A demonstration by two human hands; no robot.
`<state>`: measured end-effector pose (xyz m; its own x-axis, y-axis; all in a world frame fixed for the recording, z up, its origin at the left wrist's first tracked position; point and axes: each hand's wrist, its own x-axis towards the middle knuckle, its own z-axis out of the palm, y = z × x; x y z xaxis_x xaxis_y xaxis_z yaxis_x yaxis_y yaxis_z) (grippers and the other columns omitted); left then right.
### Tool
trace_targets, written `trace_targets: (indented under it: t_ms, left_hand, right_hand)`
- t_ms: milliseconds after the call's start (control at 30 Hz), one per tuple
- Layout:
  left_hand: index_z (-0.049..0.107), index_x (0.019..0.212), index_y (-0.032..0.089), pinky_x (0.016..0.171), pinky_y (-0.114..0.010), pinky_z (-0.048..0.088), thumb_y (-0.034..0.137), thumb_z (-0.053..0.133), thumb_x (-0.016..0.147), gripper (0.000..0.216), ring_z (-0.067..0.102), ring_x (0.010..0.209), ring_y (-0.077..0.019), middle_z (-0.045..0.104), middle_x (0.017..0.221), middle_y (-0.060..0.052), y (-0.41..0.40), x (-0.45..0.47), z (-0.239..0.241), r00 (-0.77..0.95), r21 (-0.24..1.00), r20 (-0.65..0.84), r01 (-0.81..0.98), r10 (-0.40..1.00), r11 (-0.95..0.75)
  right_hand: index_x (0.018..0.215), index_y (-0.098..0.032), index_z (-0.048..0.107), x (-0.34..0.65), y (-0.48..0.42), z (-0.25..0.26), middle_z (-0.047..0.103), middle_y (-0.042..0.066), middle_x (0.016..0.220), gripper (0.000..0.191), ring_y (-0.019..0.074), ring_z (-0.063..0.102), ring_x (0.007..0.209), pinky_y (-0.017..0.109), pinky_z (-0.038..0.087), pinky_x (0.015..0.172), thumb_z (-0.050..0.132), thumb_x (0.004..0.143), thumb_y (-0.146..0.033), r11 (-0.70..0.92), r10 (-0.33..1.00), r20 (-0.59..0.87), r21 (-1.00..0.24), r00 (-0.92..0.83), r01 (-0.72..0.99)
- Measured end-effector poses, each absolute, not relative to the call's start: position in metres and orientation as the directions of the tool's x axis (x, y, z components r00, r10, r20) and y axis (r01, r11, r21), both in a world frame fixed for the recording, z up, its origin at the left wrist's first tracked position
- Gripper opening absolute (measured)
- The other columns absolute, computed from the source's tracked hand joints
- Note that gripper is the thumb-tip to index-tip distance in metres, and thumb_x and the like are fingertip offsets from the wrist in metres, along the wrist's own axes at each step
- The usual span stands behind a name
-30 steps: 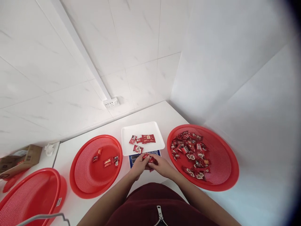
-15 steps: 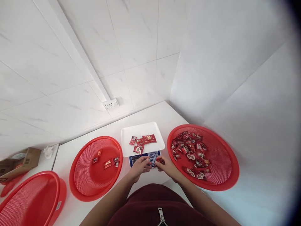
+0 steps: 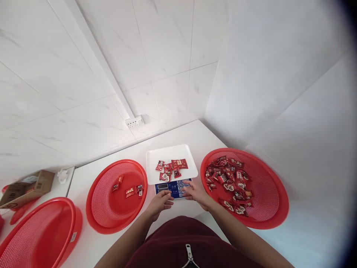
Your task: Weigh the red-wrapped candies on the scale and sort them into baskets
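- The left hand (image 3: 159,204) is open with fingers loosely bent, near the lower left corner of a blue keypad panel (image 3: 175,193)
- The right hand (image 3: 197,194) is open too, fingers spread apart, its tips over the panel's number keys; whether they touch, I cannot tell
- Just beyond the panel, a white tray (image 3: 152,156) bears a large red packet (image 3: 179,164) and several smaller red packets (image 3: 165,177) lying close together
- To the right of the tray, a red basket (image 3: 275,201) holds a heap of small wrapped packets (image 3: 229,187), mostly in its left part
- To the left, a second red basket (image 3: 96,212) holds a few packets in two small groups
- Farther left stand a third red basket (image 3: 74,219) and an open cardboard box (image 3: 46,182)
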<state>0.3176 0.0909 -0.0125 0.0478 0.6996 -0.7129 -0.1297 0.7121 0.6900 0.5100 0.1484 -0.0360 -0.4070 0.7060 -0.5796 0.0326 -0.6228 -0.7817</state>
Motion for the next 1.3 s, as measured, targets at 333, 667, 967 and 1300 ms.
trace_targets:
  t_ms: [333,667,967,1300]
  left_hand:
    - [0.050,0.100,0.020,0.070,-0.026,0.048,0.033,0.064,0.073,0.033,0.061,0.072,-0.0106,0.059,0.091,-0.004,0.124,0.313,-0.015,-0.177,0.750,-0.656,-0.262,0.734,0.607]
    - [0.051,0.110,0.021,0.082,-0.034,0.044,0.036,0.056,0.077,0.037,0.055,0.096,-0.0201,0.053,0.112,-0.010,0.143,0.305,-0.019,-0.290,0.827,-0.464,0.198,0.837,0.527]
    - [0.057,0.107,0.023,0.098,-0.040,0.026,0.026,0.068,0.065,0.044,0.036,0.118,-0.0294,0.053,0.119,-0.009,0.156,0.299,-0.021,-0.124,0.637,-0.260,0.723,0.958,0.267]
    - [0.064,0.088,0.023,0.090,-0.036,0.033,0.028,0.044,0.085,0.020,0.044,0.105,-0.0246,0.060,0.099,-0.008,0.150,0.311,-0.008,0.035,0.473,-0.212,0.878,0.977,0.071]
  right_hand:
    - [0.101,-0.020,0.055,0.541,0.115,-0.062,0.060,0.003,0.084,0.041,0.0132,0.060,0.071,0.029,0.046,0.068,0.065,0.066,-0.038,-0.650,0.675,-0.643,-0.750,-0.363,0.120]
    - [0.100,-0.019,0.055,0.533,0.120,-0.059,0.057,0.000,0.080,0.039,0.0139,0.059,0.073,0.029,0.045,0.069,0.062,0.067,-0.038,-0.591,0.698,-0.605,-0.789,-0.383,0.169]
    - [0.100,-0.019,0.055,0.530,0.119,-0.065,0.055,-0.001,0.077,0.039,0.0139,0.059,0.072,0.028,0.045,0.065,0.061,0.068,-0.039,-0.557,0.699,-0.589,-0.804,-0.405,0.209]
    - [0.101,-0.020,0.055,0.534,0.118,-0.052,0.056,0.000,0.081,0.042,0.0150,0.059,0.074,0.030,0.046,0.068,0.063,0.067,-0.043,-0.564,0.694,-0.595,-0.799,-0.406,0.207]
